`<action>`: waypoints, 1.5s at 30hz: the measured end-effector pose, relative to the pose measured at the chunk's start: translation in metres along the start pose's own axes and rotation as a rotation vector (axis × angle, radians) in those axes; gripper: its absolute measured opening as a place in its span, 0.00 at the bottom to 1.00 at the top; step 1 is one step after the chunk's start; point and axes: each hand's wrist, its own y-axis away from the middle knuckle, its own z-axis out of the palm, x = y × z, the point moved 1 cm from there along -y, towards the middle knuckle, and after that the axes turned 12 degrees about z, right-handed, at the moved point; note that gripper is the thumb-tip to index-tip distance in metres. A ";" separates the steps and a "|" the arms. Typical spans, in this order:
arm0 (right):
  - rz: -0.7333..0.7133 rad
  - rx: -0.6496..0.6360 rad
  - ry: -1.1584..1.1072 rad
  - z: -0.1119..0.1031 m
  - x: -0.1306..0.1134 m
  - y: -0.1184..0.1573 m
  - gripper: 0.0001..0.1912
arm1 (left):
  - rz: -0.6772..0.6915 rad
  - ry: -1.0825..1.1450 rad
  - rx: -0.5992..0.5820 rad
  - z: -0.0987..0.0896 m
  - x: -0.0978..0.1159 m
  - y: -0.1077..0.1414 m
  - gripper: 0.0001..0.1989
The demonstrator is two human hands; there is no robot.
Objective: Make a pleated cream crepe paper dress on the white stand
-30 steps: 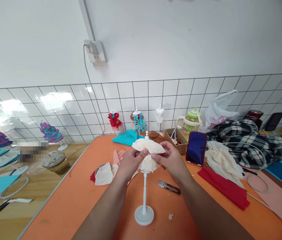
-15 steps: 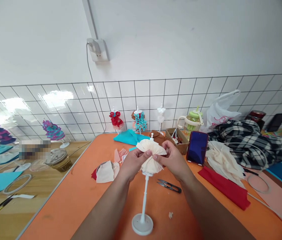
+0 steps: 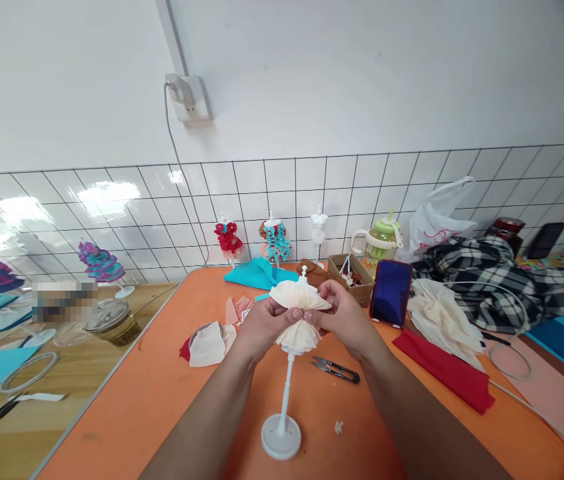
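Note:
A piece of cream pleated fabric (image 3: pixel 298 337) fans out above and below its pinched middle, against a small white dress form (image 3: pixel 287 393) on a round base. My left hand (image 3: pixel 273 323) is closed on the fabric's left side, thumb pressed near the gathered middle. From the right, my right hand (image 3: pixel 338 313) pinches the same fabric, its thumb close to the other. The form's neck knob shows above the cloth; its torso is mostly hidden. Black thread snips (image 3: pixel 336 370) lie on the orange mat, right of the stand, with a small cream scrap (image 3: pixel 339 427) nearer me.
Along the tiled wall stand dressed mini forms (image 3: pixel 276 241), a bare one (image 3: pixel 319 230) and a green-lidded jug (image 3: pixel 385 240). A phone (image 3: pixel 391 293) leans by a cardboard box (image 3: pixel 361 291). Red cloth (image 3: pixel 445 370) and cream cloth (image 3: pixel 445 320) lie right; blue cloth (image 3: pixel 257 274) lies behind.
The fabric's upper and lower halves have spread flatter around the pinched middle, and its lower part sits closer against the form. Both hands still grip it. The whole view has shifted slightly.

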 end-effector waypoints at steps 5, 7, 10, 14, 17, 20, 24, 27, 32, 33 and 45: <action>0.006 -0.046 -0.041 -0.001 0.002 0.000 0.25 | 0.002 0.108 -0.056 0.000 -0.008 0.001 0.23; 0.010 -0.068 -0.054 -0.003 0.004 -0.002 0.25 | -0.018 0.098 -0.047 -0.002 -0.012 0.002 0.24; -0.006 -0.064 -0.060 -0.004 0.007 -0.006 0.24 | -0.084 0.121 -0.096 -0.009 -0.015 0.002 0.22; -0.026 -0.009 0.007 -0.003 0.012 -0.009 0.22 | -0.141 0.228 -0.195 -0.014 -0.013 0.002 0.24; -0.029 0.022 0.088 -0.002 0.013 -0.009 0.21 | -0.141 0.174 -0.188 -0.013 -0.010 0.002 0.24; -0.012 -0.003 0.169 -0.004 0.012 -0.008 0.19 | -0.162 0.124 -0.152 -0.012 -0.008 0.001 0.21; -0.041 0.050 0.356 -0.008 0.003 -0.003 0.20 | -0.157 0.095 -0.160 -0.012 -0.002 0.001 0.13; -0.159 0.302 0.530 -0.009 -0.004 0.003 0.24 | -0.147 0.062 -0.183 -0.010 0.001 0.002 0.10; -0.233 0.467 0.630 -0.008 -0.006 0.006 0.24 | -0.154 0.015 -0.280 0.000 0.001 0.008 0.11; -0.244 0.473 0.629 -0.009 -0.005 0.006 0.24 | -0.158 0.021 -0.310 0.003 0.001 0.009 0.11; -0.461 0.321 0.575 -0.016 -0.016 0.013 0.16 | -0.162 0.119 -0.285 -0.013 -0.007 0.005 0.16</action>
